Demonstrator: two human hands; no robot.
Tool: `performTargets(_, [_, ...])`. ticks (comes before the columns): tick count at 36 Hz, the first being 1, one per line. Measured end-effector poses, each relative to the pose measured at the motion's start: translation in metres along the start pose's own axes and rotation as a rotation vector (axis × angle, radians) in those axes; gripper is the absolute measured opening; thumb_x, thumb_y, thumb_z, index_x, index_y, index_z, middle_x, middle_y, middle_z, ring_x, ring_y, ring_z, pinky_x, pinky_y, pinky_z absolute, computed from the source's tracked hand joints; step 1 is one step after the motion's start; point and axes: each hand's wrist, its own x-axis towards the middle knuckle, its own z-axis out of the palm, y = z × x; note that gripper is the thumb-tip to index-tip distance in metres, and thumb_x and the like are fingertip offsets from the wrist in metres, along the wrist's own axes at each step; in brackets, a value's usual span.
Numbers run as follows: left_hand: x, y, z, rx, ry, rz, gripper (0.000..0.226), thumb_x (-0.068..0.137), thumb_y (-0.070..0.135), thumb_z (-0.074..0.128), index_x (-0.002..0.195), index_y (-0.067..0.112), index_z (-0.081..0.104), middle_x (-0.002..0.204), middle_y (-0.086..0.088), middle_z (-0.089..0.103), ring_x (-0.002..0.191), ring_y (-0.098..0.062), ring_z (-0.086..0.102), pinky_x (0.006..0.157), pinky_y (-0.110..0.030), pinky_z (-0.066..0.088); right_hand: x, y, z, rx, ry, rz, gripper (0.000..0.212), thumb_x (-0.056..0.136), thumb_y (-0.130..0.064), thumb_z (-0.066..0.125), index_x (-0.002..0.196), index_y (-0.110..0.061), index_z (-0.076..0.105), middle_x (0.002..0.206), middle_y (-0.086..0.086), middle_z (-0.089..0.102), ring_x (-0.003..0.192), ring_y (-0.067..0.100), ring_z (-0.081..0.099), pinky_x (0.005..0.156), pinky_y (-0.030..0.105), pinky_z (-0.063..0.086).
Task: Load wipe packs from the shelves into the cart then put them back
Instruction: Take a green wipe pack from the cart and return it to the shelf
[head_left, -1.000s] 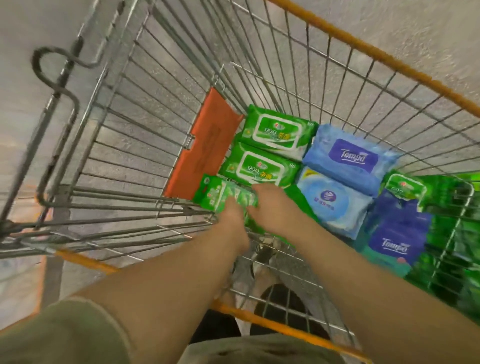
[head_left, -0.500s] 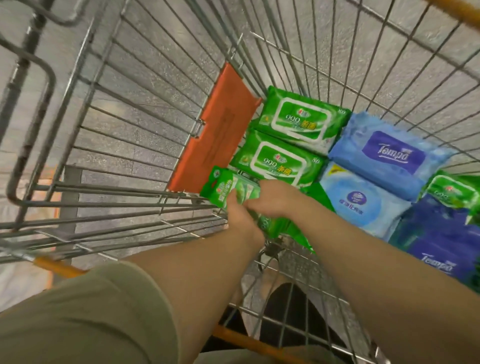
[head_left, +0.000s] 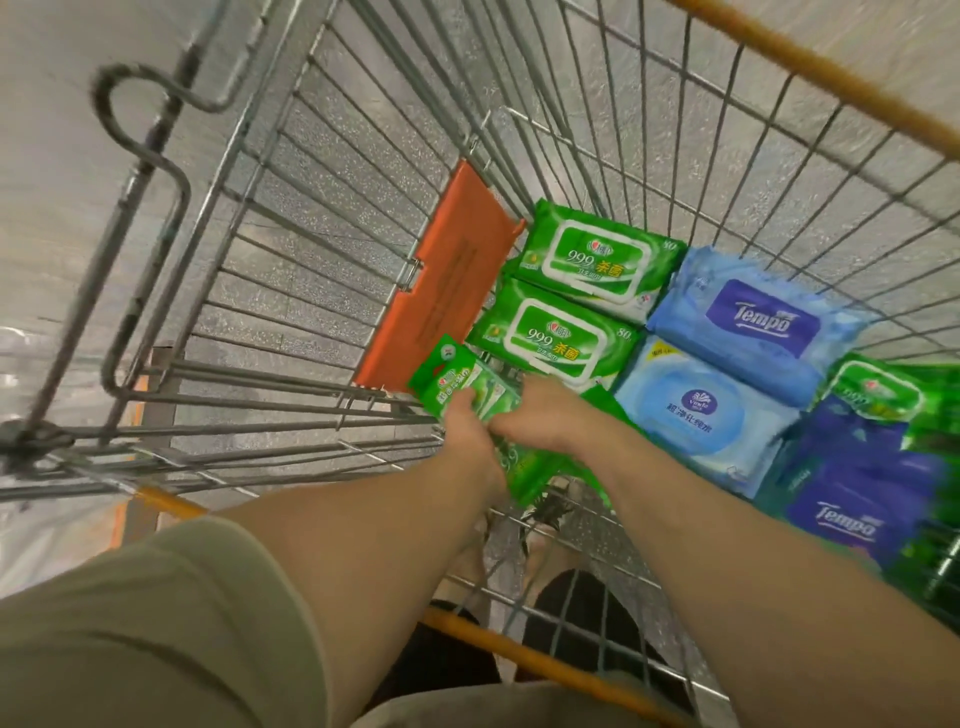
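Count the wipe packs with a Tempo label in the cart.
2. One light blue Tempo pack lies beside the upper green pack; one dark blue Tempo pack lies at the right edge. Others may be hidden.

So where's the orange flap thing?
In the head view, the orange flap lies left of centre on the cart floor, just left of the two green 999 packs, above the hands.

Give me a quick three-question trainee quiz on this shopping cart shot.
1. True or false: both hands grip the small green wipe pack.
2. Which brand is on the light blue pack at the far side? A) Tempo B) Kleenex
3. Fill in: the orange panel lies ___ of the two large green 999 packs.

Key: 1 true; the left hand and right hand both hold it. 2 A. 3 left.
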Motion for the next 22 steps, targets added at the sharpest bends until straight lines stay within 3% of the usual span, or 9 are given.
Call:
performTargets(3, [-0.019, 0.004, -0.002, 0.04, -0.111, -0.046, 0.055, 0.095, 0.059, 0.048, 0.102, 0.01, 0.074, 0.084, -0.023, 0.075, 0.084, -0.035, 0.069, 0.072, -0.043, 0.053, -0.013, 0.0, -0.004, 0.082, 0.018, 0.006, 0.024, 0.083, -0.029, 0.071, 0.104, -0.017, 0.07, 0.096, 0.007, 0.071, 0.083, 0.021, 0.069, 0.061, 0.025, 0.051])
performTargets(5, [-0.031, 0.008, -0.005, 0.079, -0.159, -0.078, 0.061, 0.094, 0.063, 0.049, 0.103, 0.008, 0.074, 0.085, -0.027, 0.075, 0.086, -0.035, 0.069, 0.074, -0.045, 0.052, -0.021, 0.0, -0.007, 0.179, 0.042, 0.055, 0.028, 0.08, -0.032, 0.074, 0.103, -0.018, 0.069, 0.095, 0.005, 0.07, 0.078, 0.016, 0.067, 0.055, 0.022, 0.046])
performTargets(7, [-0.043, 0.01, -0.007, 0.101, -0.174, -0.093, 0.065, 0.093, 0.066, 0.049, 0.102, 0.007, 0.074, 0.088, -0.027, 0.075, 0.087, -0.035, 0.07, 0.078, -0.046, 0.052, -0.032, -0.003, -0.009, 0.237, 0.069, 0.09, 0.047, 0.069, -0.045, 0.075, 0.105, -0.016, 0.067, 0.1, 0.007, 0.069, 0.08, 0.017, 0.067, 0.054, 0.024, 0.045])
performTargets(9, [-0.054, 0.012, -0.008, 0.153, -0.201, -0.096, 0.065, 0.093, 0.066, 0.048, 0.101, 0.008, 0.076, 0.092, -0.027, 0.075, 0.082, -0.036, 0.073, 0.081, -0.047, 0.052, -0.037, -0.002, -0.01, 0.282, 0.095, 0.097, 0.075, 0.051, -0.06, 0.071, 0.111, -0.015, 0.065, 0.107, 0.01, 0.069, 0.084, 0.022, 0.07, 0.058, 0.029, 0.053])
performTargets(12, [-0.072, 0.014, -0.007, 0.196, -0.242, -0.049, 0.058, 0.097, 0.061, 0.047, 0.109, 0.012, 0.075, 0.088, -0.025, 0.076, 0.066, -0.038, 0.075, 0.076, -0.046, 0.052, -0.049, 0.003, -0.007, 0.427, 0.12, 0.105, 0.077, 0.045, -0.062, 0.072, 0.108, -0.019, 0.063, 0.103, 0.008, 0.071, 0.082, 0.024, 0.073, 0.068, 0.042, 0.064])
performTargets(14, [-0.083, 0.016, -0.006, 0.225, -0.27, -0.016, 0.055, 0.097, 0.057, 0.049, 0.112, 0.012, 0.076, 0.09, -0.024, 0.076, 0.068, -0.037, 0.075, 0.078, -0.047, 0.052, -0.065, 0.002, -0.007, 0.494, 0.181, 0.118, 0.085, 0.043, -0.066, 0.072, 0.114, -0.02, 0.058, 0.112, 0.007, 0.066, 0.093, 0.024, 0.07, 0.079, 0.044, 0.062])
performTargets(16, [-0.096, 0.017, -0.006, 0.251, -0.311, 0.001, 0.058, 0.097, 0.057, 0.051, 0.101, 0.008, 0.081, 0.096, -0.024, 0.076, 0.076, -0.037, 0.076, 0.083, -0.048, 0.053, -0.079, 0.001, -0.008, 0.557, 0.21, 0.133, 0.095, 0.041, -0.07, 0.069, 0.119, -0.019, 0.051, 0.119, 0.006, 0.057, 0.101, 0.025, 0.065, 0.085, 0.044, 0.06])
performTargets(19, [-0.116, 0.018, -0.005, 0.306, -0.349, 0.016, 0.055, 0.096, 0.057, 0.056, 0.114, 0.009, 0.076, 0.11, -0.023, 0.075, 0.091, -0.036, 0.074, 0.084, -0.049, 0.055, -0.103, -0.006, -0.016, 0.713, 0.199, 0.151, 0.096, 0.053, -0.068, 0.072, 0.128, -0.016, 0.043, 0.119, 0.006, 0.058, 0.099, 0.025, 0.068, 0.084, 0.045, 0.061])
performTargets(22, [-0.134, 0.021, -0.003, 0.335, -0.393, 0.068, 0.053, 0.097, 0.055, 0.058, 0.127, 0.013, 0.07, 0.119, -0.022, 0.073, 0.106, -0.038, 0.071, 0.09, -0.051, 0.055, -0.119, -0.01, -0.024, 0.916, 0.207, 0.131, 0.074, 0.079, -0.053, 0.074, 0.13, -0.01, 0.041, 0.11, 0.009, 0.066, 0.09, 0.026, 0.073, 0.073, 0.04, 0.062])
